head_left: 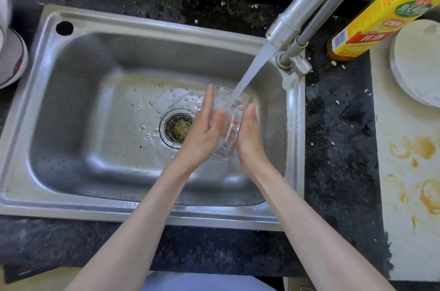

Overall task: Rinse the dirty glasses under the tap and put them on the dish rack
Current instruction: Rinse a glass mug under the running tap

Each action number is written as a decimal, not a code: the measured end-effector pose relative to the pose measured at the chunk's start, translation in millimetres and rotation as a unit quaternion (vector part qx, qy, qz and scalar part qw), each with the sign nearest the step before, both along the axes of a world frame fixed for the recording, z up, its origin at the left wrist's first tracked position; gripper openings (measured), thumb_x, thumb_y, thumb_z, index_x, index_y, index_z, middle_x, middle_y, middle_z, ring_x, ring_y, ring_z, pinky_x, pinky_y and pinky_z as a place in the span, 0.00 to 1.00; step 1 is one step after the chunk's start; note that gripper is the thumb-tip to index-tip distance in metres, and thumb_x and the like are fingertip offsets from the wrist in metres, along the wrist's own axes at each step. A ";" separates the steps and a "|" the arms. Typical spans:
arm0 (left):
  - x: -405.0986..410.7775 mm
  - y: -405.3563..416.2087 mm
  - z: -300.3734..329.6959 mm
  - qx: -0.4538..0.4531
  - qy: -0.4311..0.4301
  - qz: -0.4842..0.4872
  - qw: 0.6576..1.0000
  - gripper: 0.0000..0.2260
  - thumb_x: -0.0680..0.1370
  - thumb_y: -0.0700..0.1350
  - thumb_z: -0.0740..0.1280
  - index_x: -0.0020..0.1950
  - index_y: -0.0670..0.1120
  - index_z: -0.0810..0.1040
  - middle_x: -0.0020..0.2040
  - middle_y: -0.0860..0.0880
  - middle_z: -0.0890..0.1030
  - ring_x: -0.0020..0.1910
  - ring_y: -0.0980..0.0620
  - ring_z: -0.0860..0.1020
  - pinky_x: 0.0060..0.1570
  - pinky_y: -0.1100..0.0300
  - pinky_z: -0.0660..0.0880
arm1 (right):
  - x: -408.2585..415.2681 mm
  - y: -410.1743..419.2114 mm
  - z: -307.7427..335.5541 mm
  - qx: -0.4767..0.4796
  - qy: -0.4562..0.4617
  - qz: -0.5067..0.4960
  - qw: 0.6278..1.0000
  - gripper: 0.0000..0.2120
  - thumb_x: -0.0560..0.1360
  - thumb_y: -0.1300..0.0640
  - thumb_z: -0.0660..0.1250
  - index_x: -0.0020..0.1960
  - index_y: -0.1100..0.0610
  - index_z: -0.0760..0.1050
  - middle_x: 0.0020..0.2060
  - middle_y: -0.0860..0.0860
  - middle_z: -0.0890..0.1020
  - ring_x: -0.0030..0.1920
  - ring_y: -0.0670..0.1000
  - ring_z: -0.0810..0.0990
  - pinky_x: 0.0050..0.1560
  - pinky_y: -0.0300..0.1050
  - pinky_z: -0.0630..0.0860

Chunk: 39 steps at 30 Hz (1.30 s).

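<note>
Both grips flat-fingered, left hand [205, 132] and right hand [248, 135] pressing one glass [230, 124] under tap [307, 7].

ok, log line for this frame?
phase: rinsing | glass: between both hands, under tap stream | left hand, right hand: holding | rack: unseen

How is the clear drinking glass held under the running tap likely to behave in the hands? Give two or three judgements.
The clear drinking glass is probably slippery: water pours over it. It looks rigid and likely fragile above the steel sink. The left hand and right hand press its sides with near-straight fingers, so it could slide out.
</note>
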State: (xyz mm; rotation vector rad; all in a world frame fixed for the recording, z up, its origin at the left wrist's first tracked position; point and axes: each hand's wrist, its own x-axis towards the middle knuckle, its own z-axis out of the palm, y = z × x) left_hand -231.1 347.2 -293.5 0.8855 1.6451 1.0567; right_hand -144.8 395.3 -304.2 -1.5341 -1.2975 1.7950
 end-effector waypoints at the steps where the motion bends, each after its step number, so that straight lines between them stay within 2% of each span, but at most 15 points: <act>1: -1.2 -0.4 -0.8 -0.003 0.003 -0.013 1.000 0.28 0.81 0.52 0.52 0.76 0.51 0.41 0.65 0.72 0.45 0.57 0.87 0.47 0.56 0.85 0.49 | 0.0 0.7 3.2 -0.057 0.034 -0.008 0.998 0.29 0.80 0.39 0.42 0.65 0.54 0.71 0.59 0.55 0.80 0.60 0.51 0.79 0.65 0.53 0.72; 3: -5.4 -4.0 -1.6 -0.005 0.001 -0.040 0.999 0.30 0.79 0.53 0.54 0.74 0.54 0.39 0.61 0.75 0.44 0.56 0.88 0.48 0.56 0.85 0.49 | 1.6 3.9 9.0 -0.139 0.084 -0.015 0.987 0.32 0.79 0.37 0.43 0.66 0.56 0.72 0.57 0.59 0.81 0.59 0.59 0.79 0.63 0.60 0.72; 6: -8.7 -9.5 0.0 -0.014 -0.030 -0.074 0.997 0.32 0.79 0.52 0.58 0.70 0.59 0.35 0.63 0.75 0.41 0.64 0.81 0.49 0.66 0.77 0.50 | 4.9 7.6 10.9 -0.148 0.111 0.027 0.982 0.35 0.77 0.34 0.45 0.65 0.60 0.72 0.49 0.56 0.84 0.52 0.53 0.83 0.59 0.52 0.76; 8: -9.5 -11.3 1.9 -0.024 -0.042 -0.077 0.996 0.34 0.80 0.49 0.59 0.72 0.57 0.34 0.61 0.76 0.43 0.61 0.82 0.58 0.63 0.78 0.57 | 5.8 6.4 10.9 -0.140 0.124 0.037 0.982 0.30 0.78 0.36 0.49 0.59 0.60 0.73 0.42 0.50 0.85 0.46 0.50 0.84 0.51 0.46 0.77; 10: -10.7 -11.5 2.6 -0.024 -0.046 -0.061 0.997 0.37 0.78 0.47 0.61 0.74 0.52 0.36 0.67 0.72 0.49 0.60 0.79 0.64 0.62 0.75 0.62 | 6.9 8.0 9.0 -0.128 0.121 0.033 0.984 0.25 0.77 0.38 0.53 0.55 0.59 0.72 0.37 0.48 0.84 0.42 0.50 0.83 0.47 0.45 0.76; 12: -14.2 -12.3 2.6 -0.032 -0.071 -0.045 0.996 0.39 0.75 0.49 0.65 0.76 0.51 0.41 0.71 0.61 0.64 0.63 0.70 0.68 0.64 0.68 0.66 | 5.6 9.7 13.2 -0.125 0.098 0.046 0.986 0.22 0.78 0.39 0.54 0.50 0.57 0.73 0.35 0.45 0.83 0.40 0.46 0.82 0.42 0.40 0.76; 13: -16.2 -13.2 1.7 -0.035 -0.096 -0.035 0.994 0.36 0.75 0.47 0.67 0.76 0.51 0.48 0.65 0.60 0.72 0.60 0.70 0.72 0.60 0.69 0.69 | 5.4 10.5 16.2 -0.120 0.077 0.064 0.988 0.21 0.78 0.39 0.54 0.47 0.55 0.74 0.34 0.43 0.82 0.39 0.44 0.82 0.40 0.38 0.75; 15: -18.8 -15.9 -2.7 -0.041 -0.125 -0.004 0.991 0.29 0.73 0.44 0.72 0.70 0.48 0.63 0.59 0.54 0.78 0.56 0.65 0.77 0.55 0.67 0.73 | 6.0 12.2 20.4 -0.101 0.040 0.101 0.989 0.17 0.78 0.40 0.55 0.45 0.51 0.75 0.36 0.42 0.80 0.39 0.41 0.79 0.39 0.34 0.73; 18: -18.2 -19.0 -6.0 -0.049 -0.106 0.044 0.992 0.29 0.69 0.45 0.76 0.67 0.48 0.67 0.60 0.51 0.78 0.59 0.56 0.76 0.61 0.56 0.73 | 7.7 15.5 32.3 -0.075 0.017 0.130 0.989 0.13 0.80 0.44 0.56 0.49 0.48 0.77 0.38 0.37 0.79 0.36 0.31 0.78 0.35 0.26 0.71; 20: -16.9 -18.7 -8.8 -0.038 -0.079 0.073 0.993 0.32 0.68 0.46 0.76 0.67 0.51 0.65 0.60 0.54 0.76 0.61 0.57 0.75 0.63 0.59 0.70 | 9.3 15.4 37.4 -0.009 -0.031 0.118 0.992 0.13 0.79 0.46 0.59 0.49 0.52 0.79 0.39 0.38 0.80 0.38 0.32 0.78 0.37 0.25 0.71; 23: -19.8 -14.6 -9.7 -0.002 -0.040 0.103 0.994 0.33 0.65 0.46 0.77 0.63 0.55 0.62 0.57 0.51 0.73 0.59 0.52 0.76 0.61 0.55 0.72 | 11.1 8.8 38.6 0.074 -0.072 0.025 0.994 0.10 0.76 0.50 0.65 0.41 0.56 0.77 0.34 0.46 0.79 0.37 0.44 0.77 0.47 0.44 0.78; 25: -23.0 -10.7 -8.1 0.021 -0.023 0.105 0.994 0.32 0.64 0.47 0.76 0.61 0.58 0.62 0.58 0.50 0.72 0.58 0.50 0.75 0.60 0.52 0.73 | 9.9 5.0 39.1 0.078 -0.066 -0.004 0.995 0.13 0.76 0.51 0.65 0.35 0.56 0.74 0.29 0.48 0.77 0.34 0.49 0.76 0.47 0.51 0.77; 30: -21.1 -3.7 0.2 0.065 0.022 0.101 0.993 0.35 0.61 0.50 0.78 0.60 0.61 0.60 0.60 0.50 0.68 0.61 0.54 0.73 0.57 0.60 0.73 | 6.9 -0.8 45.4 0.083 -0.021 0.025 0.996 0.16 0.81 0.55 0.58 0.35 0.57 0.68 0.27 0.50 0.71 0.29 0.44 0.68 0.36 0.36 0.67; 34: -13.3 -3.3 0.7 0.084 0.055 0.074 0.992 0.37 0.63 0.52 0.75 0.66 0.55 0.58 0.60 0.54 0.69 0.63 0.54 0.72 0.62 0.52 0.71 | 7.2 -5.4 38.8 0.044 0.013 -0.027 0.999 0.17 0.82 0.59 0.53 0.34 0.54 0.63 0.29 0.48 0.64 0.30 0.44 0.62 0.35 0.37 0.62; 39: -12.5 -12.0 2.6 0.088 0.065 0.023 0.994 0.33 0.69 0.48 0.73 0.68 0.56 0.57 0.67 0.48 0.69 0.67 0.54 0.69 0.66 0.54 0.68 | 18.7 -7.2 31.4 0.078 0.028 -0.053 0.995 0.18 0.80 0.65 0.55 0.32 0.54 0.61 0.28 0.45 0.63 0.30 0.44 0.60 0.33 0.36 0.60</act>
